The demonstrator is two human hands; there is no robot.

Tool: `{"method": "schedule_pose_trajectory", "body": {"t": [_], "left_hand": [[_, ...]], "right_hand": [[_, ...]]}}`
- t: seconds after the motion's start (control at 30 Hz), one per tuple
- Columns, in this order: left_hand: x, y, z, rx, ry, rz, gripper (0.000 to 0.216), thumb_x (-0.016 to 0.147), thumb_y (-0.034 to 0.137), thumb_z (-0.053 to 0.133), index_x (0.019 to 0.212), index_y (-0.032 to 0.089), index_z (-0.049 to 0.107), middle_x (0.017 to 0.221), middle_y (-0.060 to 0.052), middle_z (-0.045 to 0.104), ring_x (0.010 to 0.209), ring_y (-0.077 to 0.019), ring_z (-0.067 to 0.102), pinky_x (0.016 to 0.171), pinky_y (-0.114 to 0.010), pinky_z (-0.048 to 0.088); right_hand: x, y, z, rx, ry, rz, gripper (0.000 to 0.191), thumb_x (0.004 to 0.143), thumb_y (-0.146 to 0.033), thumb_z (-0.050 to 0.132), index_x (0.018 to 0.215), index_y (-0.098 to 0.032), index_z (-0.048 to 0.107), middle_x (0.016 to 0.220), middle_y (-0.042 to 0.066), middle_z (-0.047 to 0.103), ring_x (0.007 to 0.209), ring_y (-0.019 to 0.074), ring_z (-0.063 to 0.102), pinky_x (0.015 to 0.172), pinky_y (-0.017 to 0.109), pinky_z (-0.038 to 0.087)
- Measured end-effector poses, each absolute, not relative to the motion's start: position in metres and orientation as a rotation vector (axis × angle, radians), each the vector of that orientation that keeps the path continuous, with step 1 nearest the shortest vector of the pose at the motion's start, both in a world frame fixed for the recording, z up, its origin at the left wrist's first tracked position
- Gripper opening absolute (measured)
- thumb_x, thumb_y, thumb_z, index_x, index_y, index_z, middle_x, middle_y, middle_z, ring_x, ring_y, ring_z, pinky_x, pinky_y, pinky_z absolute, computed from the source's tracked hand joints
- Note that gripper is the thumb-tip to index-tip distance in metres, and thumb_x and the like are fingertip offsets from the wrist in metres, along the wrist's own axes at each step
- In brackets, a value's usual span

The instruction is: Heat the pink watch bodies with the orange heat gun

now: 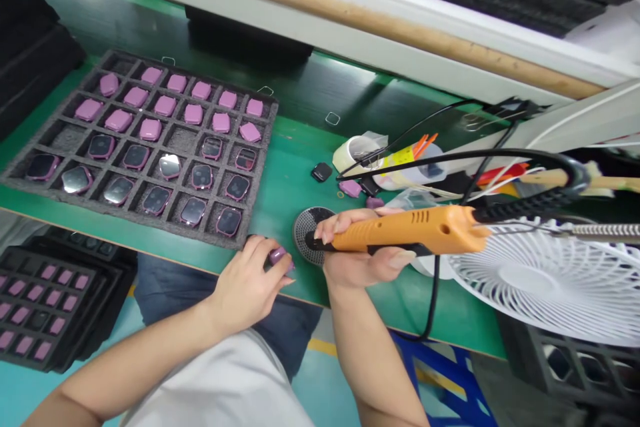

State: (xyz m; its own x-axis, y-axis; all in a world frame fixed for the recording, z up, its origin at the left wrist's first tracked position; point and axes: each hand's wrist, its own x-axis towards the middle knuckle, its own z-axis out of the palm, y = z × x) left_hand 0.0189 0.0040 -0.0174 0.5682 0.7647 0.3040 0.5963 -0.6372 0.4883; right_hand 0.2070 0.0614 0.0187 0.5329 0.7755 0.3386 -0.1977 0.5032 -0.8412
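Over worktop [283,167], left grip [245,287] pinching purple case [277,255], likely light, slippery, hold by sides; right grip [353,268] wrapped round orange tool [407,228]

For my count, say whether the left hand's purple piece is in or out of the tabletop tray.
Out: the left hand holds the purple piece beside the tabletop tray.

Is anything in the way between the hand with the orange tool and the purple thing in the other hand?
Nothing visible stands between the right hand and the purple watch; only the mesh disc and green table lie below. The left hand partly covers the watch.
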Motion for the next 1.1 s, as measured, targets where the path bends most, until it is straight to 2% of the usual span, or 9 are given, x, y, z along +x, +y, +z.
{"method": "schedule_pose_trajectory", "body": {"t": [0.13,0.23,0.4,0.73,1.1], "left_hand": [[0.018,0.004,-0.019,2.450,1.098,0.768,0.029,0.109,0.029,0.070,0.137,0.023,0.070,0.133,-0.016,0.068,0.128,-0.0342,0.063,0.108,-0.056,0.066],[0.016,0.005,-0.019,2.445,1.020,0.832,0.029,0.108,0.023,0.069,0.137,0.023,0.071,0.135,-0.014,0.071,0.127,-0.0321,0.065,0.116,-0.059,0.062],[0.014,0.007,-0.019,2.449,0.937,0.882,0.036,0.103,0.012,0.068,0.138,0.019,0.072,0.140,-0.015,0.071,0.130,-0.0318,0.065,0.123,-0.062,0.057],[0.015,0.008,-0.019,2.448,0.958,0.853,0.031,0.104,0.018,0.069,0.135,0.020,0.075,0.136,-0.016,0.071,0.129,-0.0319,0.066,0.121,-0.062,0.059],[0.016,0.009,-0.018,2.457,0.965,0.869,0.027,0.105,0.021,0.071,0.132,0.019,0.076,0.136,-0.016,0.071,0.129,-0.0326,0.064,0.121,-0.060,0.060]], "right_hand": [[0.206,0.062,0.019,-0.858,-0.809,0.667,0.059,0.084,-0.079,0.078,0.114,-0.031,0.059,0.069,-0.009,0.065,0.041,0.0161,0.055,0.040,0.031,0.046],[0.205,0.062,0.024,-0.863,-0.821,0.655,0.060,0.083,-0.081,0.078,0.112,-0.031,0.059,0.068,-0.009,0.064,0.039,0.0156,0.054,0.039,0.031,0.046],[0.202,0.051,0.046,-0.807,-0.875,0.701,0.058,0.085,-0.085,0.074,0.112,-0.034,0.064,0.070,-0.007,0.068,0.043,0.0170,0.056,0.041,0.033,0.050],[0.188,0.042,0.052,-0.831,-0.888,0.864,0.063,0.081,-0.090,0.075,0.111,-0.037,0.062,0.072,-0.008,0.067,0.042,0.0164,0.053,0.043,0.034,0.051],[0.188,0.041,0.049,-0.794,-0.937,0.861,0.059,0.083,-0.085,0.079,0.112,-0.036,0.064,0.073,-0.006,0.068,0.044,0.0161,0.056,0.042,0.034,0.053]]}}
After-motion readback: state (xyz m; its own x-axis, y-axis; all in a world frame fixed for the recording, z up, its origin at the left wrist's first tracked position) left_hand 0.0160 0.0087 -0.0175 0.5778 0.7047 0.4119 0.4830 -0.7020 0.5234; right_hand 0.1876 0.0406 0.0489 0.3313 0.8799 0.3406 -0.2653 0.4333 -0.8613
